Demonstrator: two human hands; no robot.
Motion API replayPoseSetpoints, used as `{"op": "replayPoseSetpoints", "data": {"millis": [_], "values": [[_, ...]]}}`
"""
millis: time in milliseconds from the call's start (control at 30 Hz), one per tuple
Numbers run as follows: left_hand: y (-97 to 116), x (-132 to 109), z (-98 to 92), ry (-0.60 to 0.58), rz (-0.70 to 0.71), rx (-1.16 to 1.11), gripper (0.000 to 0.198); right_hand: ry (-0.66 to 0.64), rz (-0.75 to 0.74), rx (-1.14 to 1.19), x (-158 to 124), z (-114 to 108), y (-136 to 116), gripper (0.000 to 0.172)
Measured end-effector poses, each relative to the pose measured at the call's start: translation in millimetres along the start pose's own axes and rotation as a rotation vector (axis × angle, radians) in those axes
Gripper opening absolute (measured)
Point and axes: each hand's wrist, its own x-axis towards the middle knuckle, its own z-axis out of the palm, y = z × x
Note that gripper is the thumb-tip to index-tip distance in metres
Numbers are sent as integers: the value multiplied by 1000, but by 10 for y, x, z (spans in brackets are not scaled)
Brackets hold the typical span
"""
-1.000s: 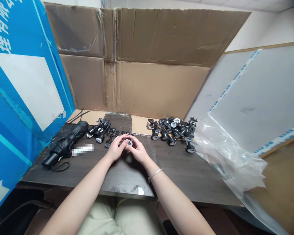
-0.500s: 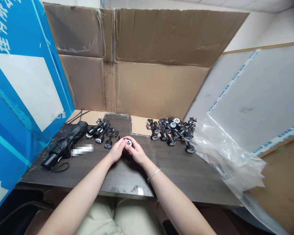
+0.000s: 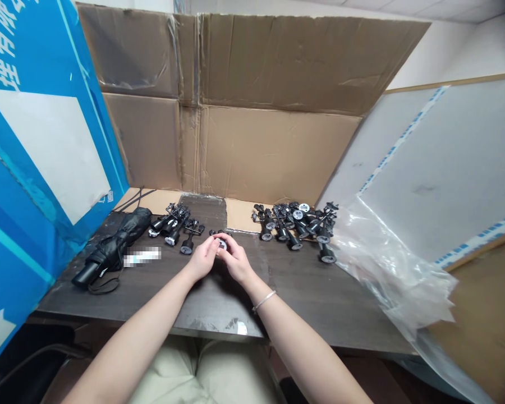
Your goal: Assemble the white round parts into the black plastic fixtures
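Observation:
Both of my hands are closed round one black part with a grey-white round end [image 3: 222,245], above the middle of the dark table [image 3: 311,303]. My left hand [image 3: 202,259] grips it from the left, and my right hand [image 3: 235,261] from the right. Small dark pieces of it show just beyond the fingertips; the rest is hidden by my hands. A similar black part [image 3: 187,244] stands just left of my left hand, beside a small group of such parts [image 3: 171,224]. To the right lies a larger pile of them [image 3: 295,224].
A folded black umbrella [image 3: 113,247] lies at the left, next to a blurred white strip [image 3: 142,256]. Clear plastic sheeting [image 3: 387,264] hangs over the right side. A cardboard wall [image 3: 273,151] stands behind, and a blue panel [image 3: 109,146] at the left.
The part in my hands has turned slightly, and its dark pieces now show more beyond my fingers. My hands have stayed nearly in place.

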Motion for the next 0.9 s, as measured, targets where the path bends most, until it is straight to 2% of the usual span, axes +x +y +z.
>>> {"op": "replayPoseSetpoints", "data": {"millis": [233, 433, 733, 900], "values": [[-9, 7, 9, 5, -26, -51, 40, -3, -35, -61, -3, 11, -20, 31], [12, 29, 10, 47, -51, -173, 38, -14, -24, 106, 12, 40, -5, 40], [72, 27, -5, 26, -101, -287, 42, -23, 25, 218, 16, 32, 18, 49], [100, 21, -27, 21, -136, -296, 36, -71, 15, 240, 23, 15, -34, 42]]}}
